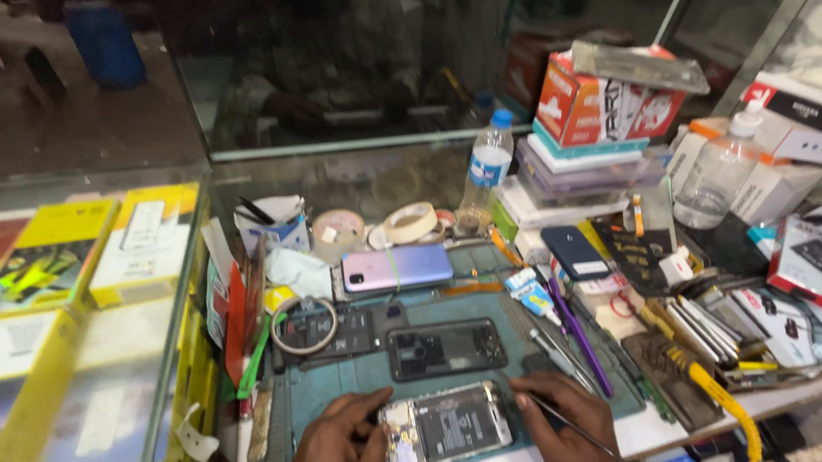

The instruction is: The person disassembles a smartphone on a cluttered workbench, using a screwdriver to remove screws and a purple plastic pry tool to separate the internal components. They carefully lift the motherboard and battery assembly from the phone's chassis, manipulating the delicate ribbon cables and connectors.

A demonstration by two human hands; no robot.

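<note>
An opened phone [447, 426], back cover off and insides showing, lies flat on the teal work mat [346, 388] at the near edge of the bench. The left hand [337, 454] rests on the mat and steadies the phone's left end, fingertips touching its edge; the fingers are curled against it rather than wrapped around it. The right hand [569, 429] is closed on a thin metal tool [573, 428], with the tool's tip just beside the phone's right end. Whether the tip touches the phone cannot be told.

Just behind the opened phone lies a dark phone frame [445, 348], and further back a purple phone [396, 268] face down. A roll of tape [410, 223] and a plastic water bottle [485, 169] stand near the glass partition. A purple-handled tool [577, 330] lies to the right on the mat. Stacked boxes [600, 107] crowd the right side.
</note>
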